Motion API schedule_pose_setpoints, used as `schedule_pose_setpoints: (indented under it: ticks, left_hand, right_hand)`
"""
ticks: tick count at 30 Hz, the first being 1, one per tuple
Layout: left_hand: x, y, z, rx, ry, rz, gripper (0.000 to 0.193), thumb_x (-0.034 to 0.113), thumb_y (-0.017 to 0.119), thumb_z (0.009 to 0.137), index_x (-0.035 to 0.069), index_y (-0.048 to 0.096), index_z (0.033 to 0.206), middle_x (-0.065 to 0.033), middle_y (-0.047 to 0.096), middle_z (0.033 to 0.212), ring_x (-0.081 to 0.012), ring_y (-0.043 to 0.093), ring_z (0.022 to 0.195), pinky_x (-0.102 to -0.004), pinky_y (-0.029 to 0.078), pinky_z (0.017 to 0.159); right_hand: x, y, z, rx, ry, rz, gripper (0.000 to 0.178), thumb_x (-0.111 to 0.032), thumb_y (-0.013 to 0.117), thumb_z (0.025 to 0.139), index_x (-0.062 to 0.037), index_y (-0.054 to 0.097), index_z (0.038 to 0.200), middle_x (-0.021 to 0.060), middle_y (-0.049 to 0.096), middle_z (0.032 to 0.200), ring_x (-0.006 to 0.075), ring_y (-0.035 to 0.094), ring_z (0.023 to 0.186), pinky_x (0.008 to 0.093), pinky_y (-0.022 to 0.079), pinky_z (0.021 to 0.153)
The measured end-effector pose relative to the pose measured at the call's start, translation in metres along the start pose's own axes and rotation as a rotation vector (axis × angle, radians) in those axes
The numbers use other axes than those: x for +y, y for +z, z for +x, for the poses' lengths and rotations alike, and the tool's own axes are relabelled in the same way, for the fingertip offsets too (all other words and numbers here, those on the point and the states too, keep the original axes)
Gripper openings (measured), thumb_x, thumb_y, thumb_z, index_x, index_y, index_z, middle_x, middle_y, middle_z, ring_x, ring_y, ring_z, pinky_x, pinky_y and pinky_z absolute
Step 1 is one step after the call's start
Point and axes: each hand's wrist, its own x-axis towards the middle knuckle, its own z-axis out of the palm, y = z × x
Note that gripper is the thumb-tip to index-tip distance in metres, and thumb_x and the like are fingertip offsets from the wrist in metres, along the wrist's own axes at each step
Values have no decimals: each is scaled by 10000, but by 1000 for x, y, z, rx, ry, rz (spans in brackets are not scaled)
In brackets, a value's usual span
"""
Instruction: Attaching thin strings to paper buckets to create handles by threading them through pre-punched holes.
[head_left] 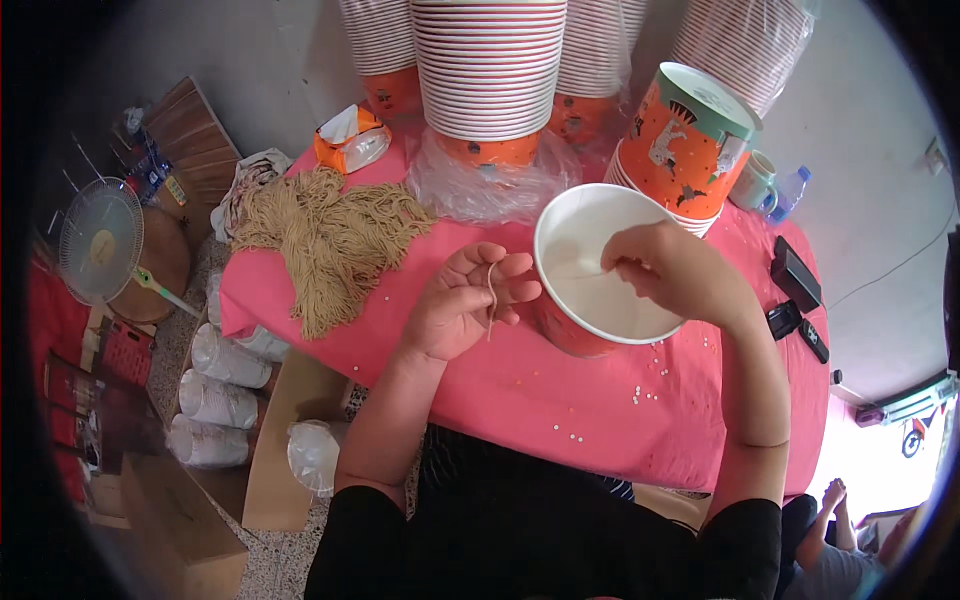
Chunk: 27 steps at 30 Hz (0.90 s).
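A large paper bucket [609, 335], white inside with an orange outer wall, tilts toward me on the pink-covered table. My left hand [462, 303] is palm up beside its left rim, fingers curled around a beige string [491, 295] whose end dangles below them. My right hand [675, 270] reaches over the bucket's mouth from the right, its fingertips pinched together inside the rim. A thin strand runs faintly across the white interior to those fingertips. A heap of matching beige strings [330, 235] lies at the table's left.
Tall stacks of paper buckets [490, 70] stand along the back, with an upturned orange bucket [685, 150] at back right. Small white dots lie scattered on the pink cloth [520, 400]. Dark devices [795, 275] sit at the right edge. Another person [850, 550] is at lower right.
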Motion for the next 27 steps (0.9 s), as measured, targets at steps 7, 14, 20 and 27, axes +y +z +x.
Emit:
schedule_pose_setpoints:
  ticks: [7,14,20,27]
  left_hand:
    - [-5,-3,1,99,41,64,226,103,563,969,78,589,1192,-147,644,1210,-283,683,1013,-322,597,650]
    - [-2,18,5,326,355,664,168,190,609,961,37,649,1021,-80,605,1004,-108,537,677,-254,458,563]
    - [18,40,10,378,345,610,269,253,565,992,84,658,1180,-50,640,865,-107,521,625,-236,431,552]
    - [32,65,29,521,84,995,213,195,608,968,43,708,1079,10,594,703,-48,466,574,-201,356,514]
  right_hand:
    - [-28,-9,2,361,-24,174,121,31,584,831,-5,638,934,135,658,842,274,650,769,355,506,698]
    - [-24,-1,-9,483,-61,214,108,3,609,797,-26,651,891,146,663,805,325,652,733,399,510,659]
    - [-14,-2,-15,512,-108,102,115,-5,614,782,-39,664,880,138,666,782,329,651,717,414,511,634]
    - [-15,-6,-25,499,-143,1,119,-41,635,784,-62,678,892,136,672,766,335,657,715,426,523,635]
